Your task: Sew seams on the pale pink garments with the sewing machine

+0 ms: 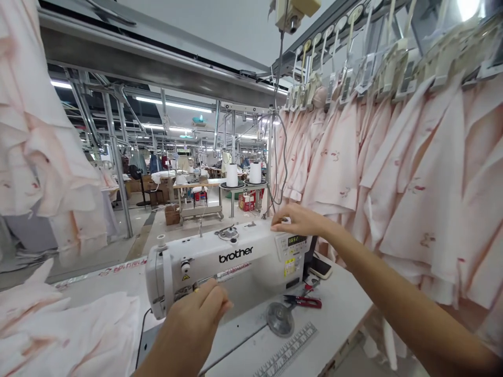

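Observation:
A white sewing machine (236,269) marked "brother" stands on the table in front of me. My left hand (198,319) is before its needle end, seen from the back, with the fingers curled together; whatever is between the fingertips is hidden. Above the right end of the machine, near the lit display (296,240), my right hand (301,220) has its fingertips pinched close to the top cover. Too little shows there to make out anything held. On the table's left lies pale pink fabric (90,335).
Red-handled thread snips (310,302), a clear round disc (280,319), a clear ruler (288,351) and a phone (320,267) lie on the right of the table. Pink garments (420,199) hang close on the right, others (47,131) at upper left. White thread cones (232,175) stand behind.

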